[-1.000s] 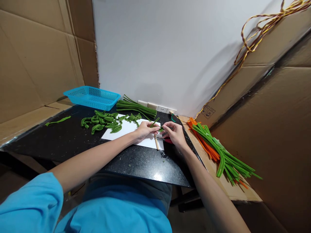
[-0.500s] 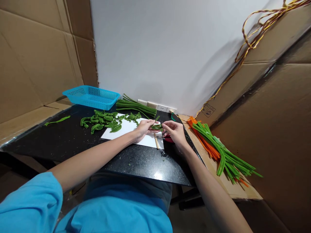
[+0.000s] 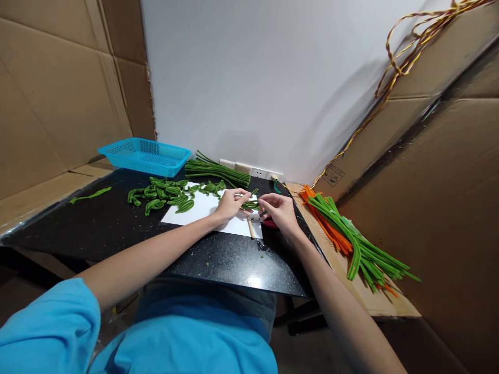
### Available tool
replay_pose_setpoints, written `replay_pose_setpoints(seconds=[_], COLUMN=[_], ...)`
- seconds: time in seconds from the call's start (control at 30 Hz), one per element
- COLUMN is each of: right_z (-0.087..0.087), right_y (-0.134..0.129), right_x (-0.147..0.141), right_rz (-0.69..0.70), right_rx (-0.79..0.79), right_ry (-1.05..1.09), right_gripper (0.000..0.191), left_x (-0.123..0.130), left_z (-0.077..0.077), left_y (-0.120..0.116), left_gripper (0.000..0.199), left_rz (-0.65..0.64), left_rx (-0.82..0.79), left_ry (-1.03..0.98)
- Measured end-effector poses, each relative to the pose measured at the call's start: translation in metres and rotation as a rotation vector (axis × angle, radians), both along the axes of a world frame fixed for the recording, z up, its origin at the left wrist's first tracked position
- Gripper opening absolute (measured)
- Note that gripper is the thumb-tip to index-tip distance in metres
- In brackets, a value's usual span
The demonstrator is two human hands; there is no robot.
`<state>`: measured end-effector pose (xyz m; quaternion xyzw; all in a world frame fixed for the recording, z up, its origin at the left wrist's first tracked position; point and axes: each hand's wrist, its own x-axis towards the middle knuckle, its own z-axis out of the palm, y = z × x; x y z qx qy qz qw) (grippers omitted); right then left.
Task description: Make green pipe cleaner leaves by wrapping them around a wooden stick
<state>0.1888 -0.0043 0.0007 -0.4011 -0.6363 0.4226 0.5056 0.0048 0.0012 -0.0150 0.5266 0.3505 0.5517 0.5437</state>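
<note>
Between my two hands is a green pipe cleaner point(image 3: 250, 205) bent into a narrow leaf-like loop, with a short end sticking up. My left hand point(image 3: 231, 206) pinches it from the left, thumb and fingers closed. From the right, my right hand point(image 3: 278, 210) grips its other end between thumb and fingertips. Both hands are over the right part of a white sheet point(image 3: 202, 212). Under them lies a thin wooden stick point(image 3: 250, 227), and a dark red object point(image 3: 270, 223) is partly hidden beneath my right hand. Several bent green pipe-cleaner leaves point(image 3: 166, 193) are heaped to the left.
A blue plastic basket point(image 3: 146, 157) stands at the back left, beside a bundle of dark green pipe cleaners point(image 3: 216, 172). Bright green pipe cleaners point(image 3: 360, 246) and orange ones point(image 3: 331, 231) lie on cardboard at right. A power strip point(image 3: 259, 173) runs along the wall.
The loop between my hands has turned slightly and looks narrower, and my left fingers have shifted upward over it. Both hands keep their hold; the rest stays put apart from a slight view shift.
</note>
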Motion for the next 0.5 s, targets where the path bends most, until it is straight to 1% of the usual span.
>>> replay_pose_setpoints(seconds=[0.17,0.3,0.4,0.5], right_z=[0.000,0.000,0.002,0.003], right_y=[0.001,0.001,0.000,0.000], right_x=[0.001,0.002,0.002,0.000], right_rz=[-0.058,-0.063,-0.063,-0.060], right_rx=[0.030,0.073,0.068,0.049], right_ry=[-0.001,0.011,0.021,0.048], right_gripper=[0.044,0.040,0.039,0.041], left_x=[0.000,-0.003,-0.004,-0.003], left_z=[-0.001,-0.005,-0.009,-0.011], left_y=[0.001,0.005,0.007,0.007], left_gripper=[0.035,0.037,0.038,0.040], left_rz=[-0.112,-0.134,-0.165,-0.171], left_rx=[0.015,-0.003,-0.005,-0.021], left_ry=[0.001,0.013,-0.005,-0.048])
